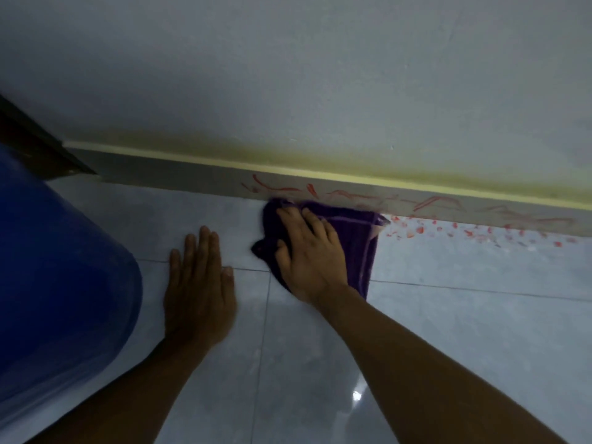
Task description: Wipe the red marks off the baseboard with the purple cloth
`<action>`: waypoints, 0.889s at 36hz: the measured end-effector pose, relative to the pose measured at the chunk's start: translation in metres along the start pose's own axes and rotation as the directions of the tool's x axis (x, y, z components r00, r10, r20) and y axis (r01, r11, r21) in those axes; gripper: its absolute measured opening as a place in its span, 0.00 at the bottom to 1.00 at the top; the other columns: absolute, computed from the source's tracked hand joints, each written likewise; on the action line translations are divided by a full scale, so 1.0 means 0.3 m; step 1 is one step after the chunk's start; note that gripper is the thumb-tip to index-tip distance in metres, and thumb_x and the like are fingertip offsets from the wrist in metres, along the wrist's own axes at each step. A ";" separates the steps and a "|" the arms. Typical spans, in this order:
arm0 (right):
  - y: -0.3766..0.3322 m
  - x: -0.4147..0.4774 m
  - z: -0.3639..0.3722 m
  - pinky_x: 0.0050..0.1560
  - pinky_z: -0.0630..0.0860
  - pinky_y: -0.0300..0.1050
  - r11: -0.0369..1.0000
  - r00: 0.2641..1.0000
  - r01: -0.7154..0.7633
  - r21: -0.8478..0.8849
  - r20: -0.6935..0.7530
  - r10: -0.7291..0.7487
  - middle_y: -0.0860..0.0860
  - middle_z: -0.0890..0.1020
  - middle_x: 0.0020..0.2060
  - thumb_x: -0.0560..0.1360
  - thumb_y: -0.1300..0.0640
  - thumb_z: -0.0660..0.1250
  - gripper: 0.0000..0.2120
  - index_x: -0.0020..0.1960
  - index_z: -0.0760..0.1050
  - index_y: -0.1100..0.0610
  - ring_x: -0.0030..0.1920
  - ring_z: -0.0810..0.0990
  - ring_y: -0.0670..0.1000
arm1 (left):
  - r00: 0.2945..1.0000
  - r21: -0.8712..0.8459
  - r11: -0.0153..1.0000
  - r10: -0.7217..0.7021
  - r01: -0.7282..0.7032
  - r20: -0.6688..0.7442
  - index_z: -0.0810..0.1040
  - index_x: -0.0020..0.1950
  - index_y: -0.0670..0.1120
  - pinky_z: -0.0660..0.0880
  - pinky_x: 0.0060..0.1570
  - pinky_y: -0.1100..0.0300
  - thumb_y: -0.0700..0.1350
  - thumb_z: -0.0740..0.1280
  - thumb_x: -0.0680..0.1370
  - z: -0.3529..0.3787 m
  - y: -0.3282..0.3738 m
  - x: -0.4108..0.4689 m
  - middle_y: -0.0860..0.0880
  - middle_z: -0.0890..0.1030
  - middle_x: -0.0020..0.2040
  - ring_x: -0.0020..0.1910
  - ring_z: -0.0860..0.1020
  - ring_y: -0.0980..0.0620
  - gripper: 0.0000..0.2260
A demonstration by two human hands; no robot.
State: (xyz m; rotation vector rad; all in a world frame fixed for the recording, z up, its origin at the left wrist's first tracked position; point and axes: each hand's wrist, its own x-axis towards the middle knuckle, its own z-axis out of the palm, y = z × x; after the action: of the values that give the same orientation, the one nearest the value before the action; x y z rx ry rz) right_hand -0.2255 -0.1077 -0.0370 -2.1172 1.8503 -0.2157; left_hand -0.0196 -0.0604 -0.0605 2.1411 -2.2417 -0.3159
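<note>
The grey baseboard point(179, 174) runs along the foot of the wall, sloping down to the right. Red marks point(429, 203) streak its face from the middle to the right. The purple cloth point(355, 238) lies bunched on the floor with its top edge against the baseboard. My right hand point(307, 251) presses down on the cloth and grips it, fingertips close to the baseboard. My left hand point(198, 290) rests flat on the floor tile to the left of the cloth, fingers spread, holding nothing.
Red specks point(474, 233) dot the floor tile point(480, 331) below the baseboard on the right. A blue rounded object point(57, 267) fills the left side. A dark door frame point(35, 145) stands at the far left. The wall point(288, 75) above is pale with a yellowish stain.
</note>
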 end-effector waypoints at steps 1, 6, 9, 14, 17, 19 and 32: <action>0.036 -0.020 -0.012 0.77 0.56 0.53 0.999 0.999 -0.046 0.011 -0.010 0.046 0.48 0.65 0.78 0.82 0.46 0.54 0.27 0.80 0.59 0.50 0.77 0.61 0.53 | 1.000 -0.019 1.000 0.018 -0.019 -0.008 0.52 0.84 0.41 0.51 0.82 0.40 0.52 0.45 0.84 -0.006 0.005 0.001 0.42 0.53 0.85 0.84 0.51 0.43 0.29; 0.279 -0.152 -0.095 0.73 0.61 0.55 0.928 0.916 -0.370 0.052 -0.146 0.373 0.53 0.71 0.73 0.80 0.48 0.58 0.25 0.76 0.63 0.48 0.74 0.66 0.57 | 0.991 -0.157 0.979 0.132 -0.132 -0.014 0.53 0.84 0.44 0.45 0.83 0.44 0.54 0.49 0.83 -0.012 0.067 0.047 0.45 0.53 0.85 0.85 0.50 0.47 0.30; 0.373 -0.192 -0.130 0.74 0.60 0.57 0.902 0.890 -0.432 0.002 -0.158 0.427 0.54 0.71 0.73 0.82 0.48 0.55 0.23 0.77 0.61 0.50 0.74 0.65 0.57 | 0.979 -0.141 0.970 0.201 -0.198 0.007 0.52 0.84 0.46 0.47 0.83 0.42 0.58 0.48 0.83 0.010 0.121 0.062 0.47 0.51 0.85 0.85 0.49 0.47 0.31; 0.283 -0.154 -0.077 0.79 0.53 0.58 0.847 0.826 -0.530 0.051 -0.193 0.529 0.54 0.63 0.78 0.83 0.48 0.52 0.26 0.80 0.57 0.53 0.79 0.57 0.57 | 0.984 -0.096 0.979 0.179 -0.177 0.016 0.49 0.85 0.48 0.47 0.82 0.42 0.61 0.48 0.84 0.021 0.141 0.068 0.49 0.48 0.86 0.85 0.45 0.48 0.32; 0.172 -0.122 -0.038 0.80 0.50 0.58 0.837 0.819 -0.540 0.088 -0.172 0.547 0.54 0.59 0.80 0.83 0.47 0.51 0.29 0.81 0.53 0.55 0.80 0.53 0.57 | 0.985 -0.084 0.982 0.172 -0.171 0.014 0.49 0.85 0.48 0.48 0.82 0.41 0.61 0.48 0.84 0.021 0.144 0.068 0.49 0.48 0.86 0.85 0.45 0.48 0.32; 0.097 -0.099 -0.022 0.80 0.48 0.57 0.903 0.896 -0.417 0.100 -0.121 0.427 0.53 0.59 0.80 0.83 0.47 0.52 0.28 0.81 0.54 0.53 0.80 0.52 0.56 | 0.985 -0.073 0.983 0.170 -0.169 0.019 0.48 0.85 0.49 0.48 0.82 0.41 0.61 0.47 0.84 0.026 0.146 0.069 0.48 0.48 0.86 0.85 0.46 0.48 0.32; 0.156 -0.047 -0.037 0.76 0.58 0.54 0.999 0.999 -0.019 -0.029 -0.038 0.018 0.49 0.68 0.76 0.83 0.48 0.54 0.25 0.79 0.63 0.53 0.75 0.64 0.55 | 0.989 -0.044 0.989 0.144 -0.143 0.025 0.56 0.83 0.41 0.52 0.82 0.42 0.56 0.48 0.82 0.001 0.229 0.105 0.40 0.60 0.83 0.82 0.60 0.40 0.32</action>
State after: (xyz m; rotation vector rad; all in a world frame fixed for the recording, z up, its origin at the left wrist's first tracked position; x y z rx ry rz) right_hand -0.2749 -0.1003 -0.0410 -2.1291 1.9046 -0.2269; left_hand -0.0891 -0.0893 -0.0532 1.9541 -2.3661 -0.3860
